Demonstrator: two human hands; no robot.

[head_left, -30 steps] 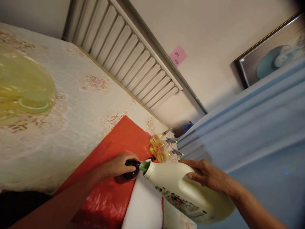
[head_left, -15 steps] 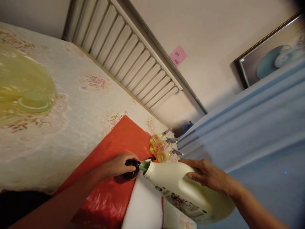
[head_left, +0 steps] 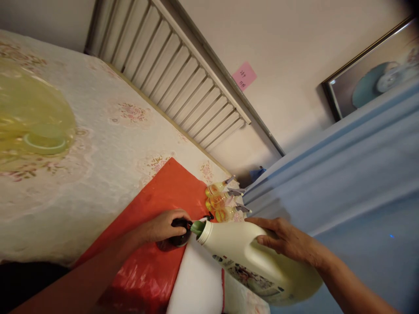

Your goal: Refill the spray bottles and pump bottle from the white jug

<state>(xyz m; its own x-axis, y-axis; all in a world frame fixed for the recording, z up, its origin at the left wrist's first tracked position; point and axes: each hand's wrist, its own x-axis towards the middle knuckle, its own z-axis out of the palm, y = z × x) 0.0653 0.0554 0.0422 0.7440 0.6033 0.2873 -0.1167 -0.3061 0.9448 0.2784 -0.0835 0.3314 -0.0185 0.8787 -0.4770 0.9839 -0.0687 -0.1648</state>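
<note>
My left hand [head_left: 165, 226] is wrapped round a small dark bottle [head_left: 180, 227] that stands on a red plastic sheet [head_left: 163, 187]. In my right hand [head_left: 281, 240] is a large pale jug [head_left: 235, 244] with a picture label, gripped at its handle and tipped to the left. The jug's green spout [head_left: 198, 227] meets the dark bottle's mouth; whether liquid flows there I cannot tell. Just beyond the spout lies a black pump head [head_left: 208, 216], partly hidden behind the jug's neck.
Several clear bottles of yellow liquid [head_left: 216, 201] with grey spray tops stand behind the jug. A yellowish transparent container [head_left: 36, 113] is at the far left on the floral tablecloth [head_left: 108, 144]. White padding [head_left: 198, 279] lies below the jug. A radiator [head_left: 176, 74] and blue curtain [head_left: 343, 174] border the table.
</note>
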